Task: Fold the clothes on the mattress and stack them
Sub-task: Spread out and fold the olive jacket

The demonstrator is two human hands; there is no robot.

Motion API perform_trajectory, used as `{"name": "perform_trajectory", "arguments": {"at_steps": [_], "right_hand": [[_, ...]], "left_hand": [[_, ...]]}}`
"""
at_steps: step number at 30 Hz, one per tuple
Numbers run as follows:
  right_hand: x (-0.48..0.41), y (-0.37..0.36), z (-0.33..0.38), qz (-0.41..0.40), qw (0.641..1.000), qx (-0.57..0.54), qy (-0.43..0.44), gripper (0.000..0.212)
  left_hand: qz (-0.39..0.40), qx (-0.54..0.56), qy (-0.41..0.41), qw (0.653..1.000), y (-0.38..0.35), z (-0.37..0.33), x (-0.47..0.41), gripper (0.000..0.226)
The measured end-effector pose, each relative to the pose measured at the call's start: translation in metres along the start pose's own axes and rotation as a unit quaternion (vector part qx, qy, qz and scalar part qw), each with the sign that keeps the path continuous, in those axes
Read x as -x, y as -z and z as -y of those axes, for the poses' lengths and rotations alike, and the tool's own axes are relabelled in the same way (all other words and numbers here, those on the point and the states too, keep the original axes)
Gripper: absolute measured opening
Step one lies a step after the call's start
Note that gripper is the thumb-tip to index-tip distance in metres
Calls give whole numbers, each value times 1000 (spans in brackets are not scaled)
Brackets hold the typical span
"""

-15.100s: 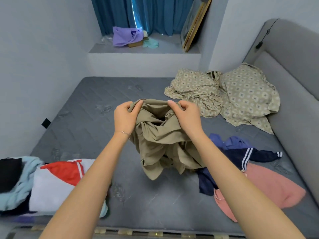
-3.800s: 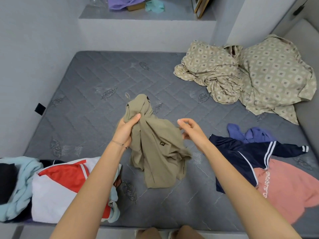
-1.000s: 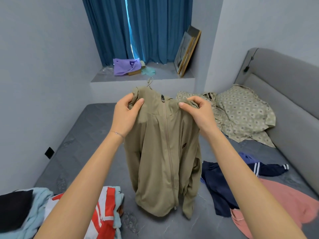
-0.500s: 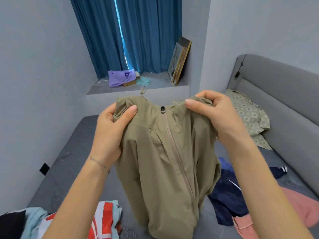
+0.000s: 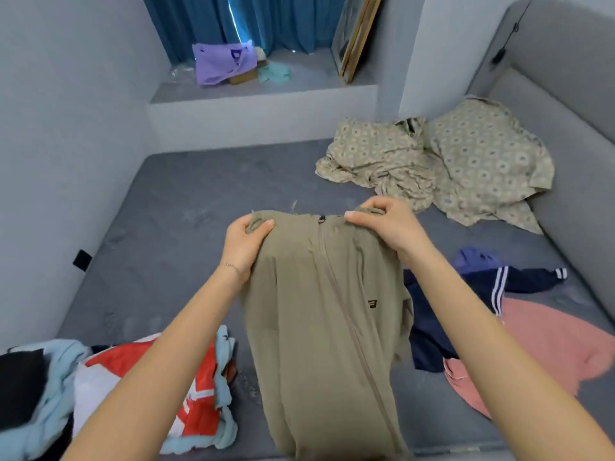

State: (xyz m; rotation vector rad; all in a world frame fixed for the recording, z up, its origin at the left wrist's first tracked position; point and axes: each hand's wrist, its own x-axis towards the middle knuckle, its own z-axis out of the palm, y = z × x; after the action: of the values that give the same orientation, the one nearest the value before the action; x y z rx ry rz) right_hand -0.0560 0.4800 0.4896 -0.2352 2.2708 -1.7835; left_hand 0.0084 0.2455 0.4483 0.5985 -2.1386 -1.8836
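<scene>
A khaki zip-up jacket (image 5: 319, 321) hangs front-facing over the grey mattress (image 5: 173, 227), its hem reaching the near edge. My left hand (image 5: 244, 247) grips its left shoulder, and my right hand (image 5: 389, 224) pinches the right shoulder near the collar. To the right lie a navy jacket with white stripes (image 5: 472, 294) and a pink garment (image 5: 549, 347). At the near left sits a pile holding a red and white garment (image 5: 139, 377), a light blue one (image 5: 43, 404) and a black one (image 5: 20, 380).
Patterned beige bedding (image 5: 432, 161) is bunched at the far right against the grey padded headboard (image 5: 572, 104). A ledge (image 5: 266, 94) beyond the mattress holds a purple bag (image 5: 223, 61) and leaning picture frames (image 5: 352, 38). A wall runs along the left.
Both hands have lowered the jacket from chest height toward the mattress, and the view has tilted down. Their grips on the shoulders are unchanged.
</scene>
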Motion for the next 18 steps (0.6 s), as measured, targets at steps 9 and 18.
{"name": "perform_trajectory", "arguments": {"at_steps": [9,18], "right_hand": [[-92,-46,-192,-34,989,114,-84,18],[-190,-80,-316,-71,970,213,-96,23]], "left_hand": [[13,-81,76,994,-35,182,-97,9],[5,-121,70,990,-48,311,-196,9]]}}
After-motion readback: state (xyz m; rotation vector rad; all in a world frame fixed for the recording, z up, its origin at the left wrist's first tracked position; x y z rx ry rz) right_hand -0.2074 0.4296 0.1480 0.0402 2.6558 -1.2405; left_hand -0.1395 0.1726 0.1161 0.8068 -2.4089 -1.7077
